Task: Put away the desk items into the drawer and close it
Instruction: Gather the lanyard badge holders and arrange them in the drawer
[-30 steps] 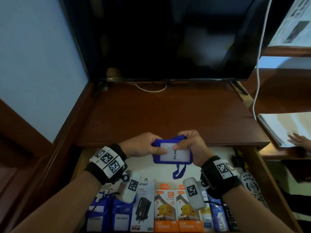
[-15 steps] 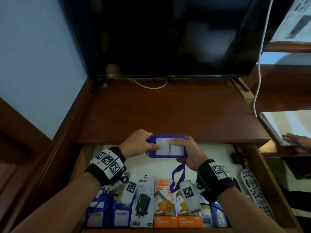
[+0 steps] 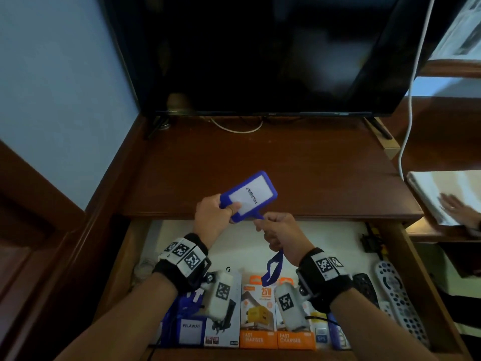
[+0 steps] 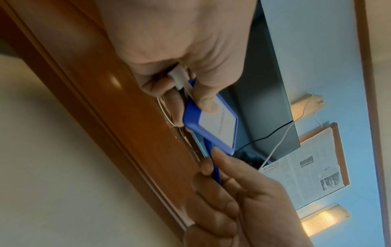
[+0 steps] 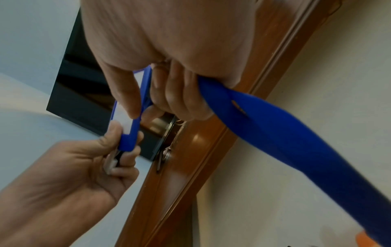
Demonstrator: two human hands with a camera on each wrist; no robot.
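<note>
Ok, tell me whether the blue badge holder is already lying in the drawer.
No, the left hand holds the badge holder up above the desk edge.

Badge holder (image 3: 248, 195): blue frame of smooth, matt soft plastic or rubber; white paper insert printed in black. Strap (image 5: 296, 133): flat blue band, matt, smooth, with a punched slot. Surface (image 3: 273, 162): dark reddish-brown wood, polished, with a soft sheen; its moulded front edge (image 4: 118, 117) is glossy varnished wood showing highlights. Drawer (image 3: 413, 282): same brown wood at the sides, pale matt lining. Charger boxes (image 3: 257, 308): printed card, slightly glossy. Monitor (image 3: 260, 53): black, glossy screen. Remote (image 3: 398, 303): light grey plastic. Wrist bands (image 3: 182, 259): black cloth.
</note>
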